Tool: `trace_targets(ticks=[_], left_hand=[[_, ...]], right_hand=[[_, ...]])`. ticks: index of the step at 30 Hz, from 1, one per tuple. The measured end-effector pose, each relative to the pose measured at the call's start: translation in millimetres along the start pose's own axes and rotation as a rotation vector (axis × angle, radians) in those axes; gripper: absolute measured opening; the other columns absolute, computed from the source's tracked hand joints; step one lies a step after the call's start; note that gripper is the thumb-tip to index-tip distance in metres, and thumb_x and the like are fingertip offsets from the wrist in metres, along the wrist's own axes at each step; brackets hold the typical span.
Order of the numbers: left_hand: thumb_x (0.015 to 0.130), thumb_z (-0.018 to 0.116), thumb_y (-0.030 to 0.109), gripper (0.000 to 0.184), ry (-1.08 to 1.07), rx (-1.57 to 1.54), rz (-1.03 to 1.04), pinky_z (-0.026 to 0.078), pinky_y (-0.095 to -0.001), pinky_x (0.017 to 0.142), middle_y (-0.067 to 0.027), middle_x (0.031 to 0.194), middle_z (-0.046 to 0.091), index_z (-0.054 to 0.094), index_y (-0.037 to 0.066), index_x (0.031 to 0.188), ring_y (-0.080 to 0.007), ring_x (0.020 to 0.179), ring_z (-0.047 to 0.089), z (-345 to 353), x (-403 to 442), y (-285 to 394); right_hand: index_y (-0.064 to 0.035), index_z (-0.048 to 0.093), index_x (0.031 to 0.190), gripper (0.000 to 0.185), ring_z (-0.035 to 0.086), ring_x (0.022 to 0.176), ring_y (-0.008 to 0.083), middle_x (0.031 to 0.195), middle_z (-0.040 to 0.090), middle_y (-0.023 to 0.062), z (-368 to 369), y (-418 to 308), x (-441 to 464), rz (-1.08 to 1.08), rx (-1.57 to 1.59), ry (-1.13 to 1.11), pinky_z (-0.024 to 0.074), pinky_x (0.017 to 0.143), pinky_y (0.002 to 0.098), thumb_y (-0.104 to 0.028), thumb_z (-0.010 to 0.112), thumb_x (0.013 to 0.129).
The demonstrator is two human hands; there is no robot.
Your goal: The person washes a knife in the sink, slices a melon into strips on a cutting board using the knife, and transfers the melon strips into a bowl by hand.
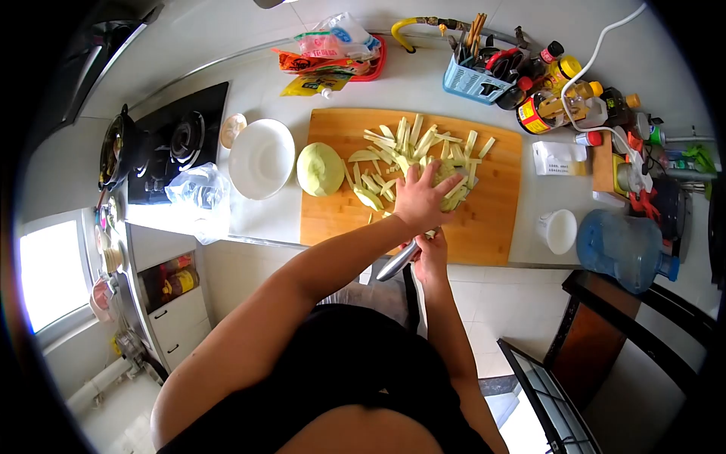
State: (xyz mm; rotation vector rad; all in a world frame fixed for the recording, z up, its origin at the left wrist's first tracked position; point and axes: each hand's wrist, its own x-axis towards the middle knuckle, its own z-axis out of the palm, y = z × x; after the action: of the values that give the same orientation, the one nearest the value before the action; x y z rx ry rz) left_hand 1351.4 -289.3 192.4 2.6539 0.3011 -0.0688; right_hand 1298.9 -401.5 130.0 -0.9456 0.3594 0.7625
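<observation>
My left hand lies with spread fingers over pale green vegetable strips on the wooden cutting board. Just below it, near the board's front edge, my right hand is closed on a knife, whose silver handle points toward my body. Most of the blade is hidden by my left hand and the strips. To the left on the board rests a large, rounded, pale green piece of vegetable. A white bowl stands just left of the board.
A black gas stove is at the left, with a clear plastic bag by it. Behind the board are food packets and a blue utensil basket. Bottles, a white cup and a blue water jug stand right.
</observation>
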Motion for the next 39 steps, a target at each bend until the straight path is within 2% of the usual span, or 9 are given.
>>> trace_targets(ticks=[5,8,13,18,24,29,31,33,39], left_hand=[[0.064,0.071,0.041,0.069,-0.016,-0.056,0.043,0.038,-0.0522,0.086,-0.0081,0.139,0.033,0.047,0.037,0.129,-0.0379,0.119,0.035,-33.1,-16.9,1.5],[0.058,0.074,0.034,0.071,0.136,-0.088,0.070,0.041,-0.0486,0.085,-0.0058,0.133,0.039,0.052,0.036,0.125,-0.0354,0.113,0.039,-59.3,-31.1,-20.2],[0.057,0.075,0.034,0.072,0.237,-0.113,-0.020,0.040,-0.0499,0.087,-0.0065,0.134,0.039,0.051,0.035,0.125,-0.0372,0.114,0.039,-125.8,-63.5,-97.7],[0.058,0.076,0.035,0.075,0.310,-0.104,-0.276,0.042,-0.0500,0.086,-0.0072,0.132,0.042,0.049,0.034,0.128,-0.0351,0.114,0.043,-175.8,-93.9,-193.8],[0.060,0.075,0.040,0.076,0.282,-0.279,-0.477,0.041,-0.0498,0.091,-0.0078,0.133,0.041,0.048,0.032,0.130,-0.0335,0.119,0.040,-173.8,-95.2,-281.1],[0.064,0.073,0.042,0.072,0.379,-0.507,-0.450,0.040,-0.0512,0.094,-0.0079,0.136,0.040,0.047,0.031,0.131,-0.0338,0.122,0.038,-139.2,-85.8,-323.7],[0.071,0.071,0.039,0.066,0.358,-0.363,-0.498,0.038,-0.0491,0.098,-0.0081,0.136,0.040,0.047,0.031,0.131,-0.0357,0.122,0.037,-135.2,-88.1,-327.5],[0.078,0.066,0.039,0.059,0.428,-0.357,-0.402,0.033,-0.0538,0.100,-0.0070,0.140,0.037,0.045,0.031,0.133,-0.0370,0.127,0.032,-122.0,-88.6,-340.9],[0.080,0.064,0.035,0.061,0.287,-0.127,-0.368,0.029,-0.0562,0.102,-0.0058,0.146,0.031,0.040,0.033,0.136,-0.0347,0.136,0.022,-121.2,-83.0,-338.7]], right_hand=[[-0.0057,0.044,0.114,0.029,0.060,0.066,0.0177,0.086,0.058,0.0068,28.8,-5.5,-25.2,-0.083,0.002,0.033,0.0538,0.061,0.0344,-0.001,0.053,0.086],[-0.0054,0.046,0.113,0.028,0.059,0.066,0.0176,0.086,0.058,0.0068,70.7,-0.9,-39.5,-0.126,-0.035,0.010,0.0530,0.060,0.0332,-0.004,0.056,0.087],[-0.0047,0.046,0.114,0.027,0.060,0.065,0.0186,0.087,0.059,0.0086,150.5,38.8,-35.8,-0.046,-0.106,-0.072,0.0519,0.058,0.0315,-0.002,0.055,0.088],[-0.0021,0.039,0.123,0.036,0.062,0.062,0.0244,0.087,0.060,0.0118,228.8,95.7,-10.1,0.083,-0.275,-0.195,0.0527,0.054,0.0345,-0.001,0.050,0.089],[-0.0004,0.043,0.114,0.023,0.064,0.061,0.0254,0.086,0.061,0.0141,289.3,128.2,19.3,0.150,-0.534,-0.145,0.0531,0.052,0.0356,0.000,0.044,0.091],[0.0001,0.047,0.102,0.012,0.062,0.056,0.0246,0.080,0.061,0.0149,302.7,131.0,37.0,0.146,-0.823,-0.050,0.0519,0.048,0.0356,-0.001,0.045,0.091],[0.0002,0.047,0.102,0.012,0.062,0.055,0.0244,0.078,0.062,0.0151,303.0,131.5,35.5,0.130,-0.838,-0.017,0.0512,0.047,0.0346,-0.002,0.046,0.089],[0.0008,0.047,0.101,0.013,0.063,0.055,0.0242,0.078,0.062,0.0158,303.9,127.9,32.6,0.042,-0.942,-0.004,0.0510,0.046,0.0334,-0.001,0.045,0.088],[0.0033,0.044,0.092,0.006,0.064,0.051,0.0213,0.073,0.063,0.0172,297.4,112.3,31.6,-0.158,-1.156,0.032,0.0505,0.043,0.0298,-0.001,0.046,0.088]])
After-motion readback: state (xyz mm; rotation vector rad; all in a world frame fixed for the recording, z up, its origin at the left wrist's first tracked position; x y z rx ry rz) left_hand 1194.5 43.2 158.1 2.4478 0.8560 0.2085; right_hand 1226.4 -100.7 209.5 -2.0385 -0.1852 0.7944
